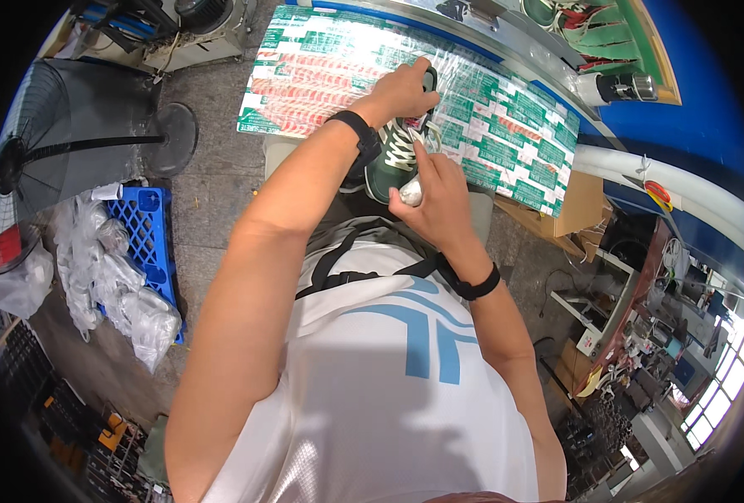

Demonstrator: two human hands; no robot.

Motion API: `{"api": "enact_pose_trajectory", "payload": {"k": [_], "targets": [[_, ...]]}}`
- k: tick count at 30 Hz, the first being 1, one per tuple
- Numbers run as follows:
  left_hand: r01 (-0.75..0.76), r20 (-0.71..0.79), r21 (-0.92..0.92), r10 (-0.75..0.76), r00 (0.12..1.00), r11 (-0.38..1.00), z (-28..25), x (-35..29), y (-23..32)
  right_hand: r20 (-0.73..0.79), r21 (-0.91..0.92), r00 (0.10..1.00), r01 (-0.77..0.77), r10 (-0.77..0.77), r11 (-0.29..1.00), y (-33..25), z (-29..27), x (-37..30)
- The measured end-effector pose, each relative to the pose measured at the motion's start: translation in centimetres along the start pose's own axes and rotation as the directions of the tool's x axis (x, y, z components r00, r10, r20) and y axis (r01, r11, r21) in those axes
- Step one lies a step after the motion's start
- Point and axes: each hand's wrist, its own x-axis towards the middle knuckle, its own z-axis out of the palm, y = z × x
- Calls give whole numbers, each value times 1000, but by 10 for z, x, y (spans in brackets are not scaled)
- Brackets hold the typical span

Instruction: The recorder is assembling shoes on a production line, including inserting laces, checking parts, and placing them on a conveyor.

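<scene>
A dark green lace-up sneaker (380, 178) with white laces lies at the near edge of a worktop (313, 71) covered in green, white and red printed film. Its toe end faces me. My left hand (397, 90) reaches across to the far end of the shoe, with its fingers closed round the heel and collar. Close to the toe, my right hand (446, 191) curls round a small whitish, crumpled-looking thing (410, 192) whose kind I cannot make out. The right index finger points up along the laces. Part of the shoe's opening is hidden by my hands.
A tray (669, 75) with green and red shoes stands at the far right, near a black and silver cylinder (627, 87). White tubes (699, 197) and a cardboard box (580, 205) are at right. On the left are a floor fan (171, 138) and a blue pallet (147, 230) with plastic bags.
</scene>
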Motion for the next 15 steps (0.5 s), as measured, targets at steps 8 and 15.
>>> {"api": "enact_pose_trajectory", "payload": {"k": [8, 15], "targets": [[18, -26, 62, -16, 1000, 998, 1, -1, 5, 84, 120, 986, -153, 143, 981, 4, 20, 5], [40, -25, 51, -38, 999, 998, 0, 1, 2, 132, 234, 964, -258, 232, 937, -18, 12, -3]]}}
